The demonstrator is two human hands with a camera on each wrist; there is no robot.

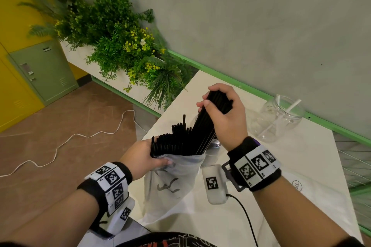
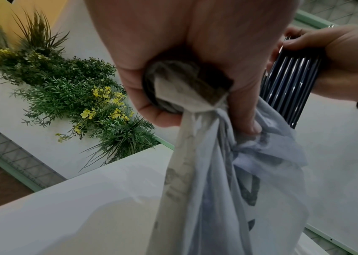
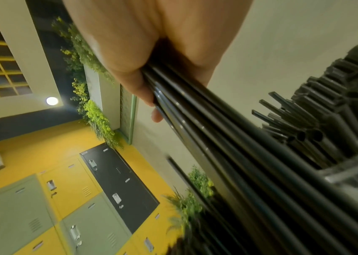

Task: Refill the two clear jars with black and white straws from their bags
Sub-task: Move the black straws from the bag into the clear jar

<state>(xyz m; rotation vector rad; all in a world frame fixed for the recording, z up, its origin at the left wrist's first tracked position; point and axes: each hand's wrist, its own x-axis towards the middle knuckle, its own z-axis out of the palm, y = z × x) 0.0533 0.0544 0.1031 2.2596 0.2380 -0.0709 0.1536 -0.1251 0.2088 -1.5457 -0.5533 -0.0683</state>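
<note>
While my left hand (image 1: pixel 140 155) grips the neck of the translucent bag (image 1: pixel 172 182) at table (image 1: pixel 301 156) centre, my right hand (image 1: pixel 222 112) is clamped around a bundle of black straws (image 1: pixel 202 126) rising from it (lower ends inside the bag). Clear jar (image 1: pixel 278 118) with a few white straws (image 1: pixel 291 107) sits at 2 o'clock, well apart.

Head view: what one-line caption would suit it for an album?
Right hand lifts black straws from a bag held by the left hand.

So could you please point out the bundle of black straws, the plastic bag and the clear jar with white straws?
black straws (image 1: pixel 202 126), head view, middle of the lifted bundle
plastic bag (image 1: pixel 172 182), head view, its front below the left hand
clear jar (image 1: pixel 269 124), head view, its glass wall
</note>
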